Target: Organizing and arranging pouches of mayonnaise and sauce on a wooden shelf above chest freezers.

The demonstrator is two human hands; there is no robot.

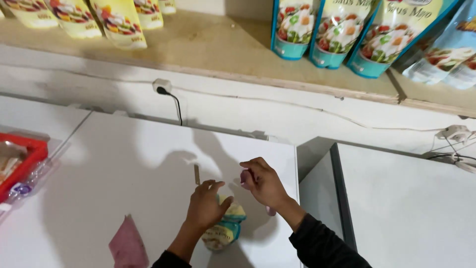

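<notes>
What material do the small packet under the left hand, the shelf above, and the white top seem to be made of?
Packet: probably glossy plastic film, as it shines and crinkles.
Shelf: likely wood or board, tan and matte.
White top: smooth painted metal or plastic, faintly glossy; cannot tell which.

Yellow-and-teal pouch (pixel 224 232) on white freezer lid (pixel 124 173), pink paper (pixel 128 246), red tray (pixel 26 160), teal sauce pouches (pixel 342 32), dark sleeve (pixel 322 245)

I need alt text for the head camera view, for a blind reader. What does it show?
Two hands work over a white lid: the left hand presses on a small pouch, the right hand pinches something purple. Pouches stand on a shelf above.
</notes>
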